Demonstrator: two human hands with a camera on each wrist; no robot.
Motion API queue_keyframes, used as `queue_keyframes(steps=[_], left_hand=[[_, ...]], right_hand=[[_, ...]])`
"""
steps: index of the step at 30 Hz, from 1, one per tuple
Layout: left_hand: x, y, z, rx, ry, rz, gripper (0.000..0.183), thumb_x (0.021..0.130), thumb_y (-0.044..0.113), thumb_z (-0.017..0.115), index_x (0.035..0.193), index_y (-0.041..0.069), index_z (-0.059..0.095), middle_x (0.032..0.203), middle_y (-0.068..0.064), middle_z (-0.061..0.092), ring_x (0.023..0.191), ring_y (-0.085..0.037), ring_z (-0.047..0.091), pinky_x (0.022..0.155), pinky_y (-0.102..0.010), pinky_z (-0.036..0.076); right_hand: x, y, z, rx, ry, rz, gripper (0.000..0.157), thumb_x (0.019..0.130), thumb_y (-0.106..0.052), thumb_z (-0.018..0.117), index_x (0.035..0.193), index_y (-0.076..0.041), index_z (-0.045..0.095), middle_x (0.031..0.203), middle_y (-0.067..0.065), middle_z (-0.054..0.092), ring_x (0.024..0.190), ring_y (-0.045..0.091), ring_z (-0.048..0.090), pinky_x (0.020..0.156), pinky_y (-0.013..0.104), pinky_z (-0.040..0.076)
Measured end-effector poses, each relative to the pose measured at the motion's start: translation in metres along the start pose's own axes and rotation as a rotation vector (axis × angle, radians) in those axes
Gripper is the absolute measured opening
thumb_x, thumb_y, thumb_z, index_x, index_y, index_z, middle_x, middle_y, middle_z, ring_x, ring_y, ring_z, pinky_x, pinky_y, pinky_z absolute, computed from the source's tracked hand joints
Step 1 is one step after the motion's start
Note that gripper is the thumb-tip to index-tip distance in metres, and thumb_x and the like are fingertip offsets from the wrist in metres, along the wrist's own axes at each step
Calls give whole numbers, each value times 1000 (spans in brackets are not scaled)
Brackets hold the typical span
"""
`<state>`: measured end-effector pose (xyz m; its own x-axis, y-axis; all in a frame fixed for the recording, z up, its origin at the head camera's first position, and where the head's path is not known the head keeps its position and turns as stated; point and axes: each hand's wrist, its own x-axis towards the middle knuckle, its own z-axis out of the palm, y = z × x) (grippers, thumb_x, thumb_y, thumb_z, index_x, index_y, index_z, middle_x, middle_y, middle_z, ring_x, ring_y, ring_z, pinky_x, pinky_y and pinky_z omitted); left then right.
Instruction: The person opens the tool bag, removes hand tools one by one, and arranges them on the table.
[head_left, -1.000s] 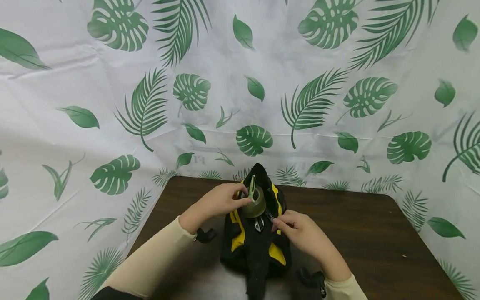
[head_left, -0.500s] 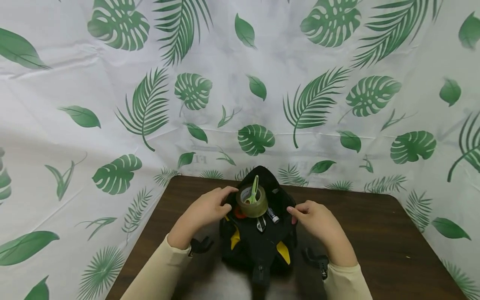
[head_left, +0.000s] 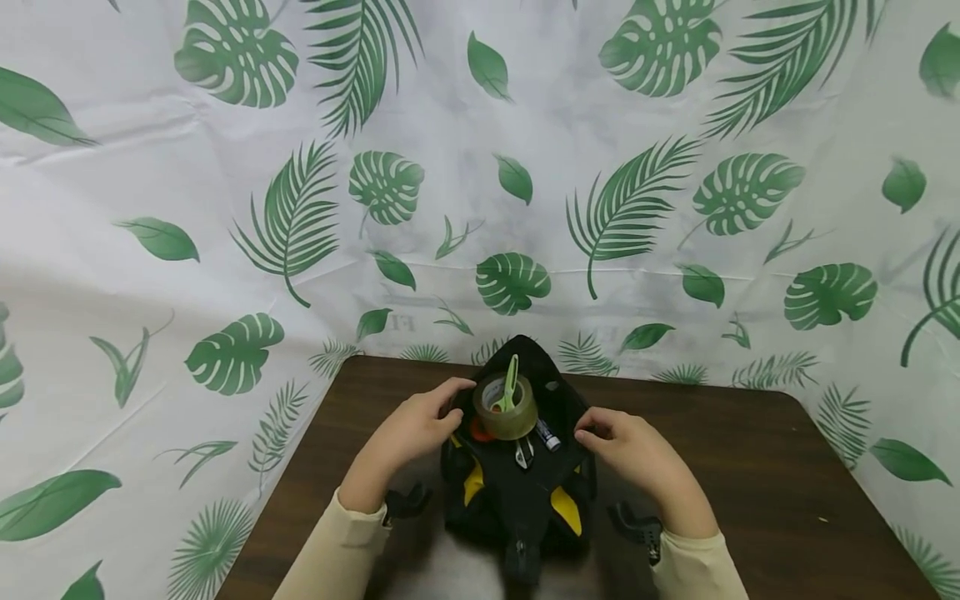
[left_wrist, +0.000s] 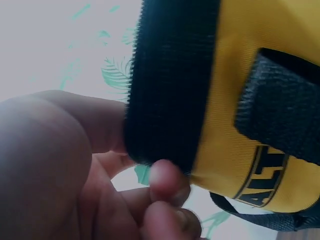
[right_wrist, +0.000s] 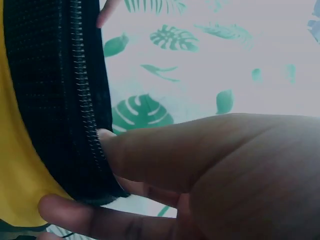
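Observation:
A black and yellow tool bag (head_left: pixel 498 504) stands on the table with its mouth spread wide. My left hand (head_left: pixel 408 429) holds the left side of the opening, thumb and fingers on either side of the black edge (left_wrist: pixel 167 90) in the left wrist view. On the opposite side, my right hand (head_left: pixel 633 446) pinches the rim along its zipper teeth (right_wrist: pixel 82 75). A roll of clear packing tape (head_left: pixel 517 427) sits in the mouth, with a light green handle (head_left: pixel 511 379) poking up through its hole. Beside it are a silver-tipped tool (head_left: pixel 523 454), a dark tube with a white end (head_left: pixel 548 435) and something orange (head_left: pixel 480 431).
The brown wooden table (head_left: pixel 720 475) extends on both sides of the bag. Behind it hangs a white sheet (head_left: pixel 450 325) printed with green leaves. A black flap end (head_left: pixel 521 560) hangs toward me at the bag's front.
My left hand has left the green handle and tape for the bag's left rim. My right hand has moved from the dark tube out to the right rim. The mouth is wider.

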<state>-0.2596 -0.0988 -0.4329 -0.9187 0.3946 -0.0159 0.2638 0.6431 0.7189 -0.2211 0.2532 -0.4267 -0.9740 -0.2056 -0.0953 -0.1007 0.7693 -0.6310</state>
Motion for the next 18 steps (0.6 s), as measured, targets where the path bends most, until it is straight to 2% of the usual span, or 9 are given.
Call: queue_keyframes(steps=[5,9,11,14,18], left_hand=[[-1,-3,2,-11,31,-5,52,111,27,54,162,37,50,56,6,38,46,-14,29,46,-30,31],[-1,-9,2,-24,26,13,52,113,43,59,164,34,49,59,6,38,48,-14,31,49,-31,33],[0,-11,2,-25,20,19,55,112,49,59,164,34,48,61,6,38,49,-14,32,50,-31,34],[2,-13,1,-29,36,18,52,114,42,58,164,34,48,61,5,39,48,-14,32,50,-31,33],[3,-13,-1,-50,54,-24,55,112,24,54,164,38,47,57,4,39,46,-16,30,47,-32,32]], right_hand=[[2,1,1,-8,45,25,15,109,-32,69,111,-19,77,77,1,60,67,20,54,61,35,43],[1,1,3,1,39,13,9,107,-17,69,110,-14,76,79,2,62,66,19,56,60,35,46],[1,2,4,6,36,16,12,106,-13,66,114,-13,75,79,3,64,63,19,55,58,35,46],[2,2,2,-3,59,41,19,106,-13,64,122,-14,75,78,3,65,59,19,54,56,35,44],[2,4,-4,-18,81,82,27,107,-17,62,132,-15,74,76,4,63,56,20,51,55,36,43]])
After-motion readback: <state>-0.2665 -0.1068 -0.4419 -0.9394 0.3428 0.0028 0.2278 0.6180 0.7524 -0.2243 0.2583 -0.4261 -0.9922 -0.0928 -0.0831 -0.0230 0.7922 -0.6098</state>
